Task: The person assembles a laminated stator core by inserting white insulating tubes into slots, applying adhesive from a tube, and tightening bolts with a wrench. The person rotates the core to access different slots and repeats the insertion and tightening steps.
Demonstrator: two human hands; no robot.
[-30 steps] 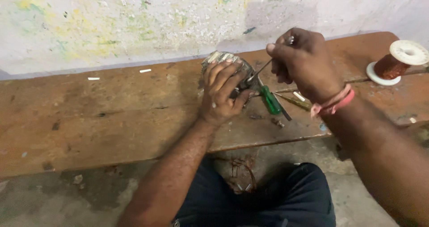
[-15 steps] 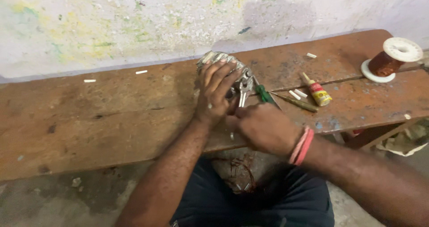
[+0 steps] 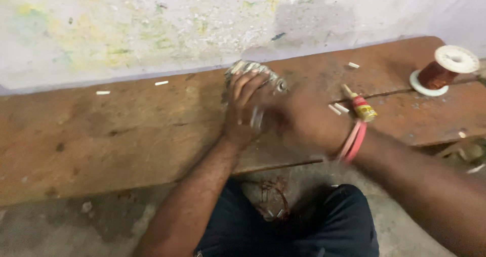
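Observation:
My left hand (image 3: 239,113) rests palm down on a round grey metal part (image 3: 255,69) on the wooden bench (image 3: 126,135), fingers wrapped over its top. My right hand (image 3: 309,121) is blurred and pressed close against the left hand from the right, wearing pink and red bands at the wrist. A thin pale sliver (image 3: 256,118) shows between the two hands. Whether the right hand grips anything is hidden by blur. The green-handled tool is out of sight under the right hand.
A small yellow and red tube (image 3: 362,108) lies just right of my right wrist. A spool of copper wire (image 3: 441,71) stands at the bench's right end. White scraps dot the bench. A tangle of copper wire (image 3: 273,196) lies on the floor by my knees.
My right hand has come down from above the part and moved left against my left hand, covering the tools that lay beside it. The left hand has stayed on the metal part.

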